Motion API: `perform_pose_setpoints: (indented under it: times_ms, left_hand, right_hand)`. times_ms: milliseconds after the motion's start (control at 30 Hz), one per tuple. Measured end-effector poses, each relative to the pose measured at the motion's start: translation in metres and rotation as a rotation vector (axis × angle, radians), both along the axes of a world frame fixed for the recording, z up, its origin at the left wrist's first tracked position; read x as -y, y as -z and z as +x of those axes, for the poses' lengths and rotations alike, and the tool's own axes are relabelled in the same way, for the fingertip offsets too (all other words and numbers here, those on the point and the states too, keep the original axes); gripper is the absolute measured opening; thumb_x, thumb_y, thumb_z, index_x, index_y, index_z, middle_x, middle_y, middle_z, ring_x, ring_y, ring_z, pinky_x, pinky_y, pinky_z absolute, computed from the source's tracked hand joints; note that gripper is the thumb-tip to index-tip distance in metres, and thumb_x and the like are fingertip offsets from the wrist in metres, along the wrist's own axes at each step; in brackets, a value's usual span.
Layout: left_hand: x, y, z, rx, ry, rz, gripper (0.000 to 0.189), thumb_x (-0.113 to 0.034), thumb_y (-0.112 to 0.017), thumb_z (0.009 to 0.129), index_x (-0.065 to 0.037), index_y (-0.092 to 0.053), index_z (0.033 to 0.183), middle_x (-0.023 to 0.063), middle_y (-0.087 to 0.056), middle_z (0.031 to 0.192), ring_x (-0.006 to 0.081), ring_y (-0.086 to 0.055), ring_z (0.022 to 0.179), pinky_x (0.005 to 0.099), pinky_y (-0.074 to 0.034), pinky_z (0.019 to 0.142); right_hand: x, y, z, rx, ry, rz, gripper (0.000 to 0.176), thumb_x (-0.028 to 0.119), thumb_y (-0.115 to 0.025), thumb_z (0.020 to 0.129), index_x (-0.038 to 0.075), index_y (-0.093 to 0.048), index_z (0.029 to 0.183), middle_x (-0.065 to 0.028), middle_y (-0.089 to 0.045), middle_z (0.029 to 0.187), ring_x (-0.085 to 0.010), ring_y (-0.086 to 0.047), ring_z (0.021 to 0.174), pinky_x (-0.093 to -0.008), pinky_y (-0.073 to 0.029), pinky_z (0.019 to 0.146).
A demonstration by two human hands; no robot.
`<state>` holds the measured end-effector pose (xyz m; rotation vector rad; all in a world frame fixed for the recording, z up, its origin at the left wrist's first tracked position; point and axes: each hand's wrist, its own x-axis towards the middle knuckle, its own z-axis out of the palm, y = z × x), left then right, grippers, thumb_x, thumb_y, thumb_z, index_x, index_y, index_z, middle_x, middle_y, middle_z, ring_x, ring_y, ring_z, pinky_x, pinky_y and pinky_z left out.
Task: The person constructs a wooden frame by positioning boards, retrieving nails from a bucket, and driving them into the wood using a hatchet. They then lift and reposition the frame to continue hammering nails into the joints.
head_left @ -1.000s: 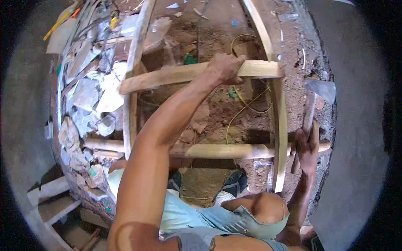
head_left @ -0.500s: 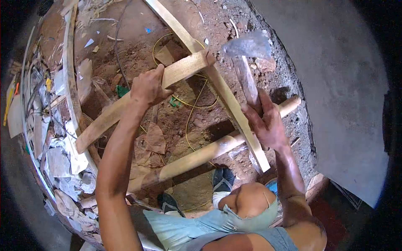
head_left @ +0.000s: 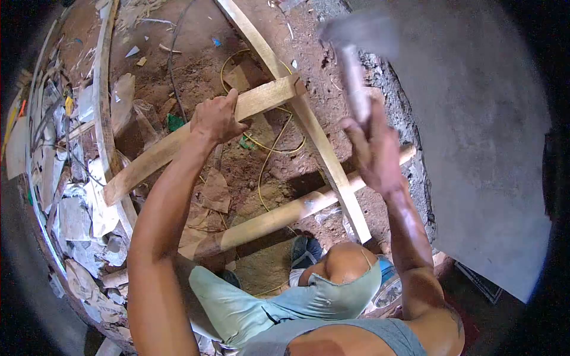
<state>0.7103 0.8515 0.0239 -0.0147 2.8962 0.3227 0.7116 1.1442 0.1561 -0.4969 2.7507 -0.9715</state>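
Note:
My left hand [head_left: 217, 120] is closed around the middle of a squared wooden beam [head_left: 270, 97] that slants from lower left to upper right. The beam's right end rests across a long wooden batten [head_left: 320, 137]. In my right hand [head_left: 380, 151] is the wooden handle of a hatchet [head_left: 359, 32], raised to the right of the beam's end. Motion blurs its metal head. A round pole [head_left: 267, 226] lies under the batten's lower end, close to my knees.
Scraps and plastic sheets [head_left: 77, 219] cover the left side. A yellow wire [head_left: 263, 178] loops over the dirt beneath the beam. Another long batten [head_left: 102, 77] lies at left. To the right, a broken concrete edge [head_left: 409, 113] borders a smooth grey floor [head_left: 481, 136].
My right hand has lifted the hatchet up and slightly to the right, away from the beam's end. My left hand keeps its hold on the beam. The view has shifted slightly.

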Motion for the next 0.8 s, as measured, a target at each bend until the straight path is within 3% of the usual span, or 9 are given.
perform_pose_setpoints:
  times_ms: [100,167,233,300,367,533,633,667,800]
  left_hand:
    - [-0.002,-0.002,0.002,0.018,0.001,0.0,0.058,-0.048,-0.076,0.069,-0.011,-0.048,0.104,0.0199,-0.067,0.088,0.0394,-0.066,0.084,0.0497,-0.053,0.073]
    - [0.0,0.001,0.001,-0.034,-0.012,0.029,0.059,-0.047,-0.078,0.067,-0.011,-0.048,0.104,0.0197,-0.067,0.087,0.0397,-0.066,0.084,0.0494,-0.053,0.073]
    - [0.001,0.004,0.002,-0.034,-0.003,0.032,0.06,-0.047,-0.078,0.067,-0.011,-0.048,0.103,0.0198,-0.067,0.088,0.0397,-0.066,0.084,0.0493,-0.053,0.073]
    - [0.002,0.006,0.001,-0.04,0.02,0.029,0.06,-0.047,-0.079,0.067,-0.011,-0.048,0.103,0.0199,-0.067,0.088,0.0397,-0.066,0.084,0.0492,-0.053,0.074]
    - [0.005,0.011,0.001,-0.074,0.024,0.033,0.059,-0.048,-0.078,0.068,-0.011,-0.048,0.103,0.02,-0.067,0.089,0.0397,-0.066,0.084,0.0495,-0.053,0.073]
    - [-0.003,-0.002,0.003,-0.019,-0.011,0.018,0.059,-0.048,-0.078,0.068,-0.011,-0.049,0.104,0.0196,-0.068,0.09,0.0398,-0.066,0.085,0.0492,-0.053,0.074]
    - [-0.001,-0.002,0.002,-0.04,0.001,0.044,0.058,-0.047,-0.078,0.068,-0.011,-0.05,0.104,0.0191,-0.068,0.089,0.04,-0.066,0.084,0.0487,-0.054,0.074]
    - [0.0,-0.005,0.003,-0.053,0.013,0.047,0.057,-0.047,-0.078,0.069,-0.011,-0.05,0.104,0.0189,-0.068,0.088,0.04,-0.066,0.083,0.0485,-0.054,0.074]
    - [0.0,-0.003,0.005,-0.05,-0.003,0.038,0.056,-0.046,-0.078,0.069,-0.011,-0.05,0.104,0.0191,-0.068,0.087,0.0399,-0.067,0.082,0.0484,-0.054,0.074]
  right_hand:
    - [0.0,-0.009,0.004,-0.236,0.078,-0.283,0.037,0.023,-0.059,0.095,0.002,-0.041,0.12,-0.0149,-0.059,0.083,-0.02,-0.062,0.073,-0.0369,-0.05,0.065]
    - [0.002,0.022,-0.005,-0.276,0.02,-0.394,0.036,0.022,-0.058,0.095,0.002,-0.041,0.12,-0.0183,-0.061,0.081,-0.0244,-0.061,0.067,-0.0402,-0.05,0.063]
    - [-0.001,0.041,-0.01,-0.072,0.097,-0.143,0.032,0.02,-0.055,0.096,0.001,-0.04,0.116,-0.0221,-0.064,0.08,-0.0311,-0.062,0.064,-0.0442,-0.05,0.062]
    - [-0.018,0.076,-0.032,0.133,-0.186,0.229,0.026,0.019,-0.052,0.098,-0.002,-0.044,0.11,-0.0063,-0.053,0.063,-0.0116,-0.048,0.05,-0.0313,-0.041,0.042]
    - [-0.007,0.042,-0.023,-0.022,-0.161,0.215,0.025,0.022,-0.053,0.098,0.0,-0.045,0.108,-0.0086,-0.054,0.063,-0.0105,-0.05,0.051,-0.0304,-0.043,0.043]
    - [0.001,-0.005,-0.008,-0.385,0.031,-0.439,0.017,0.017,-0.05,0.099,0.002,-0.047,0.106,-0.001,-0.046,0.064,-0.0076,-0.046,0.055,-0.0222,-0.038,0.045]
    - [-0.008,0.042,-0.01,-0.392,-0.099,-0.129,0.015,0.016,-0.048,0.099,0.002,-0.049,0.103,-0.0053,-0.048,0.064,-0.0105,-0.049,0.057,-0.0283,-0.041,0.046]
    - [-0.017,0.065,-0.016,-0.061,-0.068,0.127,0.019,0.02,-0.051,0.099,0.001,-0.051,0.102,-0.0081,-0.05,0.065,-0.013,-0.05,0.057,-0.0345,-0.042,0.047]
    - [-0.024,0.038,-0.035,0.03,-0.154,0.172,0.022,0.022,-0.051,0.099,0.001,-0.051,0.107,-0.0088,-0.052,0.065,-0.0119,-0.049,0.053,-0.0305,-0.044,0.048]
